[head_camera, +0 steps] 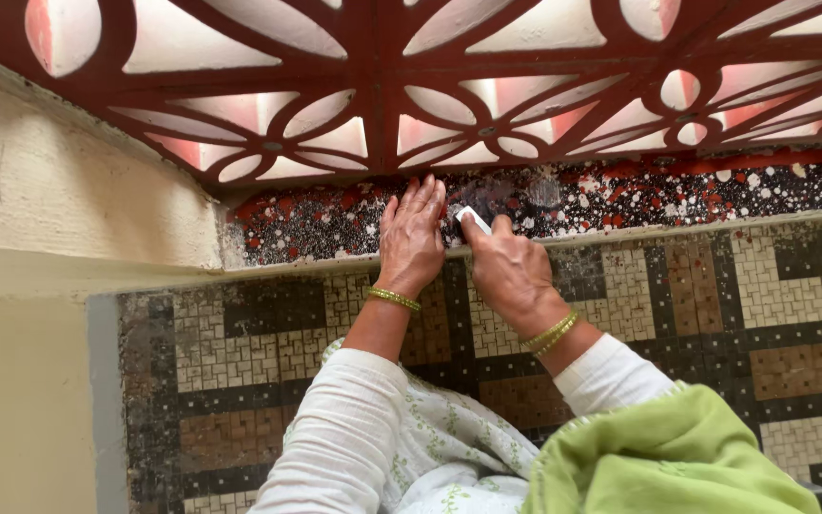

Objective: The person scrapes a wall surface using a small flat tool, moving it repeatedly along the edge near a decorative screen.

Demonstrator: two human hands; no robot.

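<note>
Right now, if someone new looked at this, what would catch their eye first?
Probably the dark red cut-out grille across the top, with pale petal-shaped openings. Below it, at centre, the left hand lies flat on a speckled ledge spattered red and white, while the right hand presses a small pale tool against it.

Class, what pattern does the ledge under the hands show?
Dark ledge speckled with white and red spots; head view.
</note>
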